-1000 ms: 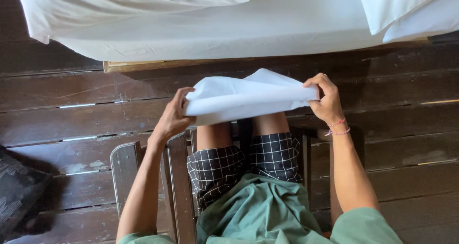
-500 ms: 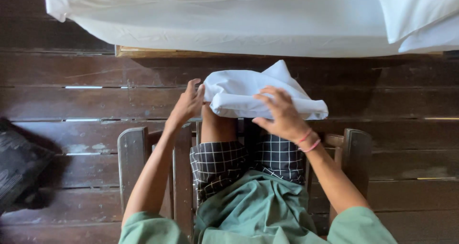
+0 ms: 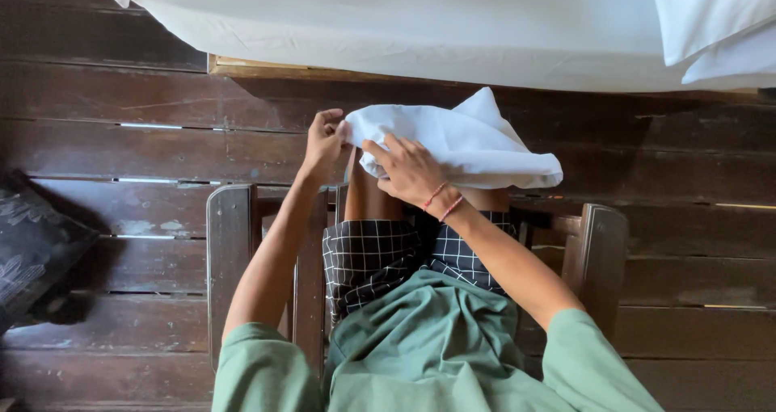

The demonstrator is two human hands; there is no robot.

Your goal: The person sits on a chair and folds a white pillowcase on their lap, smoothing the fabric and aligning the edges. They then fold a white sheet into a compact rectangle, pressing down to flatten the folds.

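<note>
I sit on a wooden chair (image 3: 230, 242) with a white cloth (image 3: 469, 141) bunched over my knees. My left hand (image 3: 323, 141) pinches the cloth's left corner between thumb and fingers. My right hand (image 3: 408, 170), with red thread bracelets at the wrist, lies across the cloth's left half, fingers spread and pressing into the fabric. The cloth's right part hangs loose in folds past my right knee.
A bed with a white sheet (image 3: 453, 32) runs along the top, with a white pillow (image 3: 719, 24) at the upper right. Dark wooden floor planks (image 3: 145, 137) lie all around. A dark patterned cushion (image 3: 36, 250) rests at the left edge.
My right hand left the cloth's right edge and crossed over to its left half, close to my left hand. The cloth has gone from stretched out to bunched.
</note>
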